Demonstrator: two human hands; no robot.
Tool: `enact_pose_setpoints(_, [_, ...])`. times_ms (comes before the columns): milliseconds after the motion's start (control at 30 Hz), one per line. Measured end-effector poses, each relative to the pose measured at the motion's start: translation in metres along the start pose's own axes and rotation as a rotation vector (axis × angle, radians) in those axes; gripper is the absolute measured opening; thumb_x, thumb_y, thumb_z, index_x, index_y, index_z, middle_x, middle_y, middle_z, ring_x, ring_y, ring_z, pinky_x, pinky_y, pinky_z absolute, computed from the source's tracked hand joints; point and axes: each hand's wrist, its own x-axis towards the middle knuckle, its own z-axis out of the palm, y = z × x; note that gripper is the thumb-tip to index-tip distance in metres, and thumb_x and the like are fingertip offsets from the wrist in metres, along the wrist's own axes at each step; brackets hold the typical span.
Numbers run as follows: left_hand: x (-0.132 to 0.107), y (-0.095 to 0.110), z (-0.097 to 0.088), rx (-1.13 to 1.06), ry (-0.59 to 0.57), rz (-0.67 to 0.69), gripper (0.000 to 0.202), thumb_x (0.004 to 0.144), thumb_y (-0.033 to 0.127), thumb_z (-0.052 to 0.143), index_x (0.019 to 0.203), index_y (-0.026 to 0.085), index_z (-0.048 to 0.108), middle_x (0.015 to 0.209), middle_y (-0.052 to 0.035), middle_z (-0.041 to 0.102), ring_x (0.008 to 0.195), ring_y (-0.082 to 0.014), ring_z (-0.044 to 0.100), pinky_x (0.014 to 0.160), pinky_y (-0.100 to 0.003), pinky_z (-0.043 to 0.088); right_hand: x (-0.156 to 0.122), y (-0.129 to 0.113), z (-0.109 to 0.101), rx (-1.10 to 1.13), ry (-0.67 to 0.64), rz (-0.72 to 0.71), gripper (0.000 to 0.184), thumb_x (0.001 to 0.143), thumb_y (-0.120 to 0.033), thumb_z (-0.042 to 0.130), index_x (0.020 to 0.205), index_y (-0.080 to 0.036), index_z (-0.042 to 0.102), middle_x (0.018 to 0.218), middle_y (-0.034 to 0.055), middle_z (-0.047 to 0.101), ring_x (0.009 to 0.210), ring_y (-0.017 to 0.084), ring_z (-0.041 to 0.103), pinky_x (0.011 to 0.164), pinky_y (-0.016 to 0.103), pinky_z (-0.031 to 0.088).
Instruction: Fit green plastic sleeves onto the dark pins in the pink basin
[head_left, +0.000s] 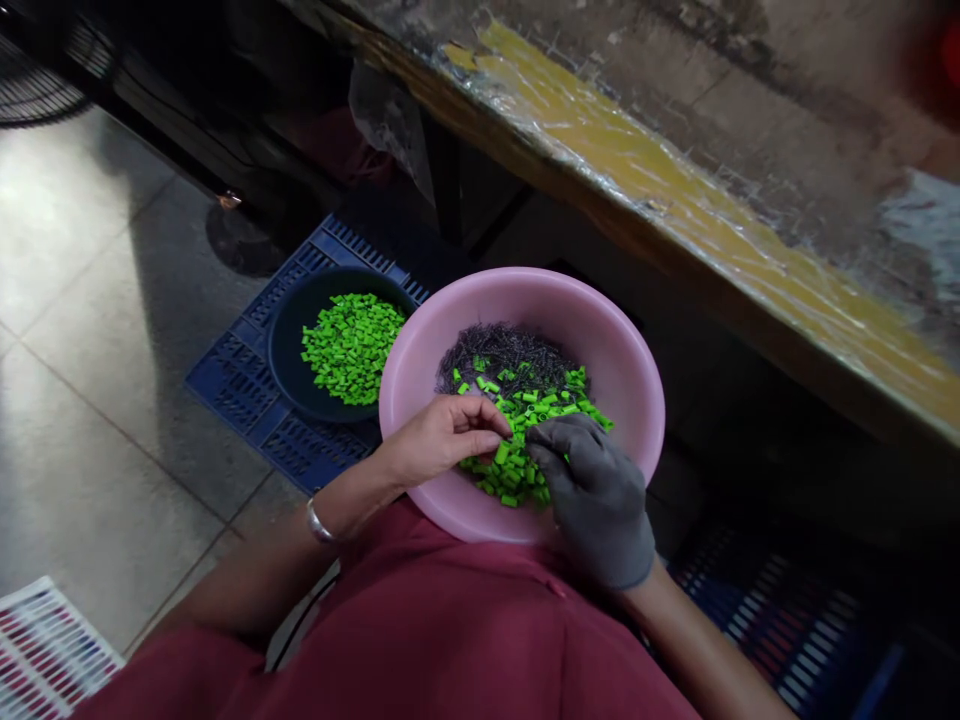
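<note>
A pink plastic basin [630,370] rests against my lap. It holds a heap of thin dark metal pins [517,350] at the far side and many small bright green plastic tubes [517,480] nearer me. Over the basin, my bare left hand [442,435] pinches what looks like a small green tube between thumb and forefinger. My right hand [596,490], in a grey glove, is closed just beside the left fingertips. Its fingers are pressed together, and what they hold is too small to make out.
To the left, a dark bowl [281,370] of green pieces stands on an upturned blue crate [232,390]. A worn workbench [675,200] with yellow tape along its edge runs across the upper right. A fan [52,75] stands at upper left, and a white slatted crate [56,640] at lower left.
</note>
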Motion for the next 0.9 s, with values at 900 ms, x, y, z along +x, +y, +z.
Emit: enact_pose_setpoints(900, [0.005, -0.001, -0.004, -0.39, 0.057, -0.118, 0.027, 0.067, 0.01, 0.071, 0.091, 0.011, 0.061, 0.083, -0.0037, 0.068, 0.065, -0.009, 0.063, 0.06, -0.019, 0.05, 0.002, 0.008, 0.013, -0.117, 0.054, -0.168, 0.01, 0.092, -0.021, 0.051, 0.088, -0.02, 0.06, 0.083, 0.0043, 0.065, 0.078, 0.019, 0.058, 0.069, 0.033, 0.048])
